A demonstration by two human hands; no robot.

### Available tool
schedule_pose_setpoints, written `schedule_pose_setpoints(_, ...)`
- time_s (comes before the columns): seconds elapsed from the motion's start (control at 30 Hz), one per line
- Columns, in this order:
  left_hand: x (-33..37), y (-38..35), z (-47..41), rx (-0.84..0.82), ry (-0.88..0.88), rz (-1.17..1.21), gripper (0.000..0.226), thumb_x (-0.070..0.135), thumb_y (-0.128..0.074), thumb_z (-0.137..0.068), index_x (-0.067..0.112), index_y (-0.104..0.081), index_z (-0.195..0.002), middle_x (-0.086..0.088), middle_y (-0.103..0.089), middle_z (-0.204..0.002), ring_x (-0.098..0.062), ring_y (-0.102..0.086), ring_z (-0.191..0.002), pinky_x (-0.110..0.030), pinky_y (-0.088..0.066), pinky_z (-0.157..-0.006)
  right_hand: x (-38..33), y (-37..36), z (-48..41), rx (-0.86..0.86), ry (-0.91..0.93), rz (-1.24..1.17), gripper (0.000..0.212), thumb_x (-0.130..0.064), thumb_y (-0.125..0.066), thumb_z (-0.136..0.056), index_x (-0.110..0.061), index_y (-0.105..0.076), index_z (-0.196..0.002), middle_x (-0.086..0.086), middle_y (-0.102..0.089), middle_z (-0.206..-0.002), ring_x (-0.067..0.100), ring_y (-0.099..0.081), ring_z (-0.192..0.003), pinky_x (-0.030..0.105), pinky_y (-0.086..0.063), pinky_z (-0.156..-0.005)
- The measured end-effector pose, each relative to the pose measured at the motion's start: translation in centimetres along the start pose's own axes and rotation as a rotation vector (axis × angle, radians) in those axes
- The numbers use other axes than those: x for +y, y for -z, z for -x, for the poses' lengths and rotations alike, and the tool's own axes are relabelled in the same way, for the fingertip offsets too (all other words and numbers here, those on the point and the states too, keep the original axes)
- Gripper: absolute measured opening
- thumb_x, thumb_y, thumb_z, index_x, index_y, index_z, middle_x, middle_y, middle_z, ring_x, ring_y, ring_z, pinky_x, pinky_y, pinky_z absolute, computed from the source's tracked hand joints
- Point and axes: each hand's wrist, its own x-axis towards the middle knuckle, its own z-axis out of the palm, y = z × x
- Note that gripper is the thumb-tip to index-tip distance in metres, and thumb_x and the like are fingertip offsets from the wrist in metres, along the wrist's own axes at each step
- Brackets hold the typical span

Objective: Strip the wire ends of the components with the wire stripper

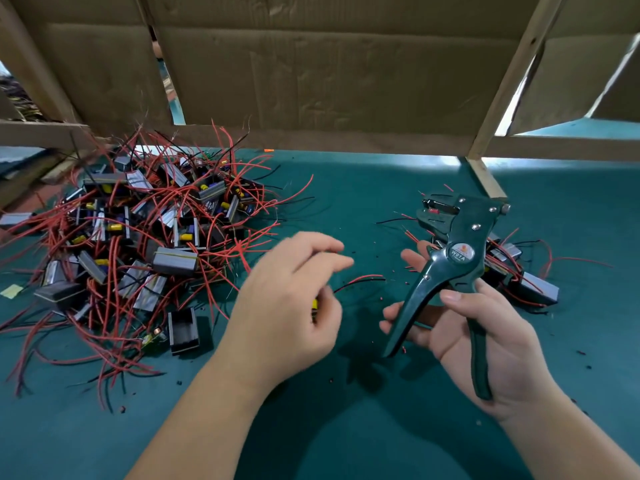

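Note:
My right hand (485,334) grips the handles of a dark green wire stripper (453,258), jaws pointing up and away, handles spread apart. My left hand (287,306) holds a small component with a yellow part (314,306), mostly hidden in the palm. Its red and black wires (360,280) stick out to the right toward the stripper, a short gap short of it. A big pile of components with red and black wires (138,230) lies at the left. A smaller group of components (519,275) lies behind the stripper at the right.
The work surface is a teal mat (346,427) dotted with small bits of insulation. Cardboard sheets (329,71) on a wooden frame (485,174) close off the back of the table.

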Motion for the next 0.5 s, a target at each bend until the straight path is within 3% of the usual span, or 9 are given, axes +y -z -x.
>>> schedule_pose_setpoints(0.1,-0.1,-1.4,0.5,-0.254,0.146,-0.103,0.043,0.031,-0.057,-0.091,0.009,-0.058,-0.128,-0.004,-0.061,-0.127,-0.023,-0.056,-0.118,-0.035,-0.041,-0.102,-0.1,-0.2,0.0,-0.01,-0.006,-0.007,0.059,-0.007,-0.047,-0.072,-0.008,-0.05,-0.13,0.015,-0.062,-0.124,0.041,-0.064,-0.072,0.055,-0.054,-0.067)
schedule_pose_setpoints(0.17,-0.6,-2.1,0.7,-0.351,0.166,-0.172,0.045,0.037,-0.056,-0.094,0.016,-0.053,-0.134,0.001,-0.064,-0.124,-0.02,-0.056,-0.117,-0.036,-0.032,-0.104,-0.2,-0.3,0.1,-0.029,-0.01,-0.018,0.06,-0.007,-0.046,-0.072,-0.008,-0.048,-0.132,0.018,-0.059,-0.128,0.04,-0.064,-0.072,0.054,-0.055,-0.068)
schedule_pose_setpoints(0.3,-1.0,-2.2,0.4,-0.257,0.142,-0.075,0.014,0.031,-0.063,-0.09,0.028,-0.071,-0.102,0.012,-0.072,-0.095,-0.008,-0.063,-0.091,-0.034,-0.034,-0.097,-0.2,-0.4,0.3,-0.049,-0.019,-0.024,0.06,-0.008,-0.048,-0.07,-0.006,-0.047,-0.131,0.021,-0.06,-0.125,0.041,-0.064,-0.071,0.053,-0.055,-0.067)
schedule_pose_setpoints(0.37,-1.2,-2.1,0.2,-0.206,0.178,0.046,0.011,0.032,-0.064,-0.087,0.025,-0.073,-0.089,0.014,-0.071,-0.08,-0.005,-0.061,-0.077,-0.023,-0.041,-0.083,-0.2,-0.4,0.3,-0.047,-0.021,-0.016,0.06,-0.008,-0.048,-0.07,-0.006,-0.048,-0.13,0.021,-0.06,-0.124,0.042,-0.063,-0.071,0.054,-0.054,-0.066)
schedule_pose_setpoints(0.43,-1.3,-1.9,0.2,-0.135,0.259,0.188,0.012,0.034,-0.065,-0.085,0.025,-0.072,-0.081,0.016,-0.066,-0.068,0.0,-0.059,-0.068,-0.01,-0.039,-0.068,-0.2,-0.3,0.3,-0.044,-0.021,-0.009,0.059,-0.008,-0.049,-0.07,-0.006,-0.049,-0.128,0.022,-0.061,-0.122,0.042,-0.063,-0.07,0.055,-0.054,-0.067)
schedule_pose_setpoints(0.5,-1.4,-1.7,0.2,-0.071,0.337,0.302,0.008,0.032,-0.066,-0.085,0.03,-0.07,-0.079,0.019,-0.067,-0.07,0.005,-0.06,-0.068,-0.006,-0.04,-0.067,-0.3,-0.2,0.3,-0.046,-0.026,-0.005,0.058,-0.009,-0.051,-0.069,-0.005,-0.05,-0.127,0.022,-0.062,-0.12,0.042,-0.064,-0.07,0.056,-0.054,-0.068)
